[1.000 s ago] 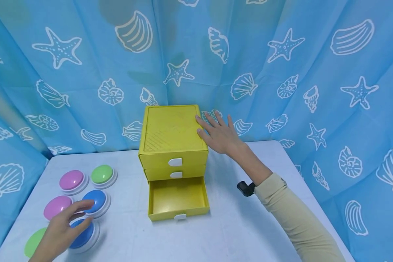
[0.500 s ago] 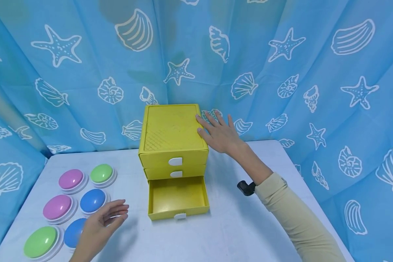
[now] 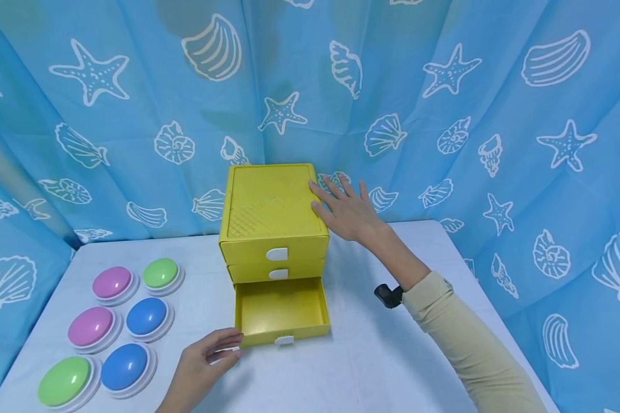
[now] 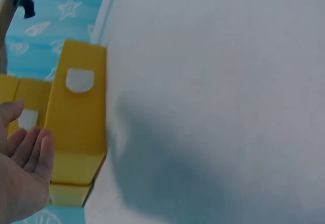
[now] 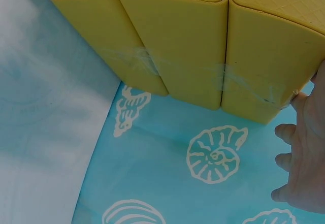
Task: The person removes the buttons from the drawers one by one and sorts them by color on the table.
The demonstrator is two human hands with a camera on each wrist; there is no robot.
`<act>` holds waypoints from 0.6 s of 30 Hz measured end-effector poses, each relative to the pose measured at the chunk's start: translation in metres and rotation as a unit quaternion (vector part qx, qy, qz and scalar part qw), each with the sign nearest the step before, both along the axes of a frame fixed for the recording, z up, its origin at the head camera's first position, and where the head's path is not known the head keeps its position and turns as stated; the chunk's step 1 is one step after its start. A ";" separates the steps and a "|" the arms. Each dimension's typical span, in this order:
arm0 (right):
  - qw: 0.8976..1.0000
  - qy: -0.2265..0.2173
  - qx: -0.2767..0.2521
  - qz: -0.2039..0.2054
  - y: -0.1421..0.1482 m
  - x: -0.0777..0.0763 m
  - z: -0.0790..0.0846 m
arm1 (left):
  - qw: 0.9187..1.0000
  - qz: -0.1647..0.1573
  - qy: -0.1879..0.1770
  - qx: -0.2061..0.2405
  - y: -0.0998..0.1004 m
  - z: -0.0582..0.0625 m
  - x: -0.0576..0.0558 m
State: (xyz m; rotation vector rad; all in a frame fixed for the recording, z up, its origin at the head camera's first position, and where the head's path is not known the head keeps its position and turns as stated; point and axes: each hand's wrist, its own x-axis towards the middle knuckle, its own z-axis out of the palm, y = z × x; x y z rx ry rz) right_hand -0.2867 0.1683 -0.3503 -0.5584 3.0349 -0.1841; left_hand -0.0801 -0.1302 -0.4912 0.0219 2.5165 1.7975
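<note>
A yellow three-drawer cabinet (image 3: 268, 201) stands at the back middle of the table, its bottom drawer (image 3: 281, 310) pulled out and bare inside. White tabs serve as drawer handles, the lowest a white handle (image 3: 284, 340) on the open drawer. My left hand (image 3: 201, 364), fingers loosely bent and holding nothing, is at the open drawer's front left corner; in the left wrist view the hand (image 4: 25, 173) overlaps the drawer fronts. My right hand (image 3: 348, 212) is spread, its fingertips on the cabinet's top right edge. The right wrist view shows the right hand (image 5: 310, 148) beside the cabinet's side (image 5: 177, 56).
Several round push lights or buttons stand at the left: pink (image 3: 112, 282), green (image 3: 160, 273) and blue (image 3: 146, 316) domes on white bases. A blue shell-print curtain (image 3: 299, 80) hangs behind and around the white table (image 3: 382, 355). A black wrist device (image 3: 388, 296) sits by the right sleeve.
My left hand has moved right, from over the blue domes to the open drawer's front left corner. The right hand and the cabinet have stayed in place.
</note>
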 end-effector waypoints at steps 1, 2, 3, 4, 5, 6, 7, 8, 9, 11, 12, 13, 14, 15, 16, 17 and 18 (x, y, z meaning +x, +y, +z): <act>1.000 0.000 0.000 0.000 0.000 0.000 0.000 | 1.000 -0.003 -0.005 0.007 0.003 -0.001 0.000; 1.000 0.000 0.000 0.001 0.000 0.000 0.000 | 1.000 -0.007 -0.009 0.012 0.006 -0.003 0.001; 1.000 -0.001 0.000 0.001 0.000 0.000 0.000 | 1.000 -0.012 -0.010 0.014 0.009 -0.005 0.001; 1.000 -0.001 0.000 0.001 0.000 0.000 0.000 | 1.000 -0.017 -0.010 0.011 0.011 -0.007 0.001; 1.000 -0.001 0.001 0.001 0.000 0.000 0.000 | 1.000 -0.022 -0.009 0.009 0.014 -0.009 0.002; 1.000 -0.001 0.001 0.000 0.000 0.000 0.000 | 1.000 -0.028 -0.003 0.006 0.016 -0.011 0.002; 1.000 -0.001 0.002 0.000 0.000 0.000 0.000 | 0.999 -0.035 0.004 -0.002 0.018 -0.013 0.002; 1.000 -0.001 0.001 0.000 0.000 0.001 0.000 | 0.999 -0.042 0.013 -0.009 0.021 -0.015 0.002; 1.000 -0.001 0.001 0.000 0.000 0.001 0.000 | 0.998 -0.049 0.021 -0.017 0.023 -0.017 0.002; 1.000 0.000 0.000 0.000 0.000 0.001 0.000 | 0.997 -0.064 0.038 -0.031 0.028 -0.020 0.002; 1.000 0.000 0.000 0.000 0.000 0.001 0.000 | 0.996 -0.069 0.046 -0.035 0.030 -0.022 0.002; 1.000 0.000 0.000 0.001 0.000 0.000 0.000 | 0.995 -0.075 0.052 -0.041 0.032 -0.023 0.002; 1.000 0.001 0.000 0.001 0.000 0.000 -0.001 | 0.994 -0.081 0.056 -0.047 0.034 -0.024 0.002; 1.000 0.001 0.001 0.001 0.000 0.000 -0.001 | 0.993 -0.086 0.059 -0.054 0.036 -0.025 0.002; 1.000 0.002 0.001 0.000 0.000 -0.001 -0.001 | 0.992 -0.088 0.063 -0.061 0.038 -0.026 0.001; 1.000 0.002 0.002 0.000 0.000 -0.001 -0.001 | 0.991 -0.090 0.067 -0.068 0.040 -0.027 0.001; 1.000 0.003 0.002 0.000 0.000 -0.001 -0.001 | 0.990 -0.090 0.072 -0.075 0.041 -0.028 0.001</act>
